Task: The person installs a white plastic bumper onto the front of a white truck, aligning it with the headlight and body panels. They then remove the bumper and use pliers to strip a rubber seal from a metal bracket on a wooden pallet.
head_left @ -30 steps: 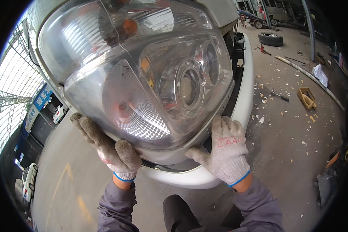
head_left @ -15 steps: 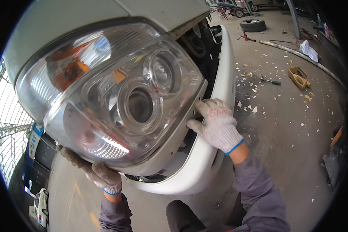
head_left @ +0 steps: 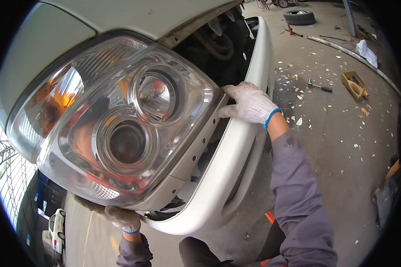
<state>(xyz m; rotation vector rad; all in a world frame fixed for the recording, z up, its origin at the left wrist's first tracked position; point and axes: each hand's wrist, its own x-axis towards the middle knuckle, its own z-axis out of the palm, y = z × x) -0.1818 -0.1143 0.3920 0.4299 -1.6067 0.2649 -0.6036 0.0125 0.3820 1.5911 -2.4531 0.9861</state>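
Observation:
A large clear headlight [head_left: 173,133] with two round lenses and an orange inner part fills the left and middle, set in a white vehicle front. Along its lower edge runs a white trim strip [head_left: 188,163] with several small holes. My right hand [head_left: 249,104], in a whitish knit glove with a blue cuff, grips the inner end of this strip with thumb and fingers. At the outer lower corner, my left hand [head_left: 120,216], in a soiled glove, lies against the strip's underside with fingers stretched out; their tips are partly hidden.
The white bumper [head_left: 227,178] curves below the strip, with a dark gap between. On the floor at right lie a hammer-like tool [head_left: 320,86], a cut yellow container [head_left: 354,85], a long pole [head_left: 343,53], scattered chips and a tire [head_left: 299,18]. A white car [head_left: 56,230] stands far left.
My view has shifted, and the headlight appears lower and farther left. My right hand sits closer to the strip's inner end. My left hand stays at the outer lower corner.

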